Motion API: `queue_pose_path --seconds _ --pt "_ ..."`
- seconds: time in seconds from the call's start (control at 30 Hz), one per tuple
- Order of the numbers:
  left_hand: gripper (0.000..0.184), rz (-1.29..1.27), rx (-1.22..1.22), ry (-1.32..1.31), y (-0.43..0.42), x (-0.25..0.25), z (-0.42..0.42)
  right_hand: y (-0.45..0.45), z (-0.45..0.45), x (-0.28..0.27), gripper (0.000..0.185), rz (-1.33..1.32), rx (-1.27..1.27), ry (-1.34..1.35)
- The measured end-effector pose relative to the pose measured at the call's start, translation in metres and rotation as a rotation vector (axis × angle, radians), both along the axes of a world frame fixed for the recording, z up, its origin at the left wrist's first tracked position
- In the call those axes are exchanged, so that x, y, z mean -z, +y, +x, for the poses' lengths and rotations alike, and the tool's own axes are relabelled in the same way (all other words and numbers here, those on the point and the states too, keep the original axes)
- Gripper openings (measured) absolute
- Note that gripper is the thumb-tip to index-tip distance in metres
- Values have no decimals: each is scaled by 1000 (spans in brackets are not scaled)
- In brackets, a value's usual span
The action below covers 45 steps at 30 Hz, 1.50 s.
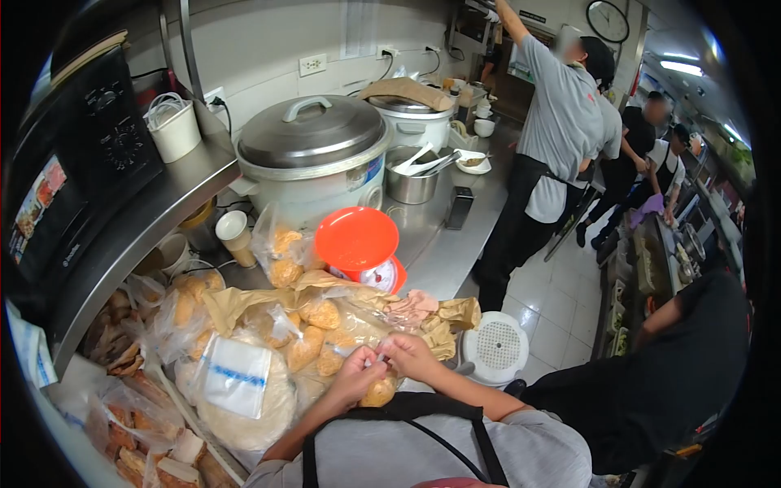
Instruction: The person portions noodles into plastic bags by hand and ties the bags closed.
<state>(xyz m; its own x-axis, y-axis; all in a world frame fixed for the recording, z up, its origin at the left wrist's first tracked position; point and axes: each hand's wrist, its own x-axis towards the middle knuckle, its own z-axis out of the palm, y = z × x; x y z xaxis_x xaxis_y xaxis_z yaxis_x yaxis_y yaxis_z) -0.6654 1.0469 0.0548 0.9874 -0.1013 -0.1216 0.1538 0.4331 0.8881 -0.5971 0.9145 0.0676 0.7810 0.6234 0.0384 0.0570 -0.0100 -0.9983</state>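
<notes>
Close in front of my body, my left hand (358,376) and my right hand (411,356) meet with fingers pinched on the gathered neck of a small clear plastic bag (378,392). Its orange-brown, crumbly filling hangs rounded below my fingers; what exactly it is I cannot tell. Several similar filled bags (305,350) lie just beyond my left hand. Left of them a stack of white plastic bags with a blue stripe (236,376) rests on a large round bundle wrapped in clear plastic (248,427). Crumpled brown paper (451,321) lies beyond my right hand.
An orange-red scale (356,240) stands past the bags, before a big lidded rice cooker (313,154). A metal pot with ladles (411,183) is behind. At right are a white round stool (495,348), a person in grey (561,122) and one in black (651,382).
</notes>
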Motion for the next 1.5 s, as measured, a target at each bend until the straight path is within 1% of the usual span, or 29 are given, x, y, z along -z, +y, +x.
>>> queue_pose_path --seconds 0.03,0.07,0.13,0.23,0.3,0.4,0.47,0.5,0.53,0.6,0.63,0.7,0.73,0.83,0.87,0.97,1.0,1.03,1.1,1.13,1.2,1.23,1.27,1.3,1.33,1.37,1.4,1.47,1.5 --pt "11 1 -8 -2 -1 1 -1 -1 3 -4 18 26 7 -26" --pt "11 3 -15 -15 -1 2 0 -1 9 -5 19 22 41 -131" --pt "12 -31 -7 0 -2 -3 4 -4 17 -17 20 37 11 -163" --pt "12 -24 35 -72 0 6 5 -7 13 -35 19 57 -33 -200" --pt "12 34 39 -70 0 12 4 -4 13 -44 19 74 -74 -279" --pt "12 104 5 -83 2 3 1 0 18 -50 17 78 -166 -438" --pt "12 122 -65 -39 8 -8 3 11 20 -54 16 181 -233 -248" --pt "12 172 -139 -54 18 -3 3 16 22 -55 16 232 -266 -157" --pt "12 226 -213 -71 33 2 4 22 30 -46 19 301 -258 -135" --pt "13 171 -337 -92 64 4 4 32 41 -22 22 119 -267 5" --pt "13 214 -381 -122 82 4 2 38 45 -6 23 29 -271 77" --pt "14 301 -503 -123 111 -8 -2 58 46 51 22 -121 -357 -186" --pt "15 346 -582 -98 121 -16 -2 66 44 68 22 -199 -401 -320" --pt "11 456 -695 -146 148 -17 -4 83 48 61 19 -548 -519 106" --pt "9 493 -744 -140 155 -16 -5 87 52 63 19 -495 -494 196" --pt "10 571 -874 -135 171 -6 -2 93 66 56 19 -595 -475 51" --pt "11 577 -912 -139 176 0 3 97 68 62 22 -549 -370 -15" --pt "12 583 -953 -145 180 7 9 101 73 61 28 -633 -408 -51" --pt "14 573 -935 -110 182 45 21 109 79 48 44 -796 -484 -122" --pt "16 570 -925 -96 183 55 25 114 81 48 49 -753 -474 -158" --pt "18 500 -955 -109 173 48 32 120 85 38 61 -666 -454 -231" --pt "19 465 -972 -106 169 47 32 121 89 31 64 -642 -367 -267" --pt "19 500 -970 -113 176 61 36 123 86 17 67 -619 -312 -296" --pt "20 540 -993 -87 187 85 36 134 105 67 74 -281 -282 -523" --pt "22 566 -892 -99 200 100 38 131 100 46 76 -268 -296 -309" --pt "23 655 -886 -33 196 92 36 132 103 35 76 -357 -311 -74" --pt "22 628 -878 24 190 79 36 133 104 27 81 -271 -317 -45" --pt "20 639 -798 67 185 72 38 132 109 40 78 -57 -256 4" --pt "19 646 -792 97 187 74 35 135 107 42 76 -97 -282 -3"
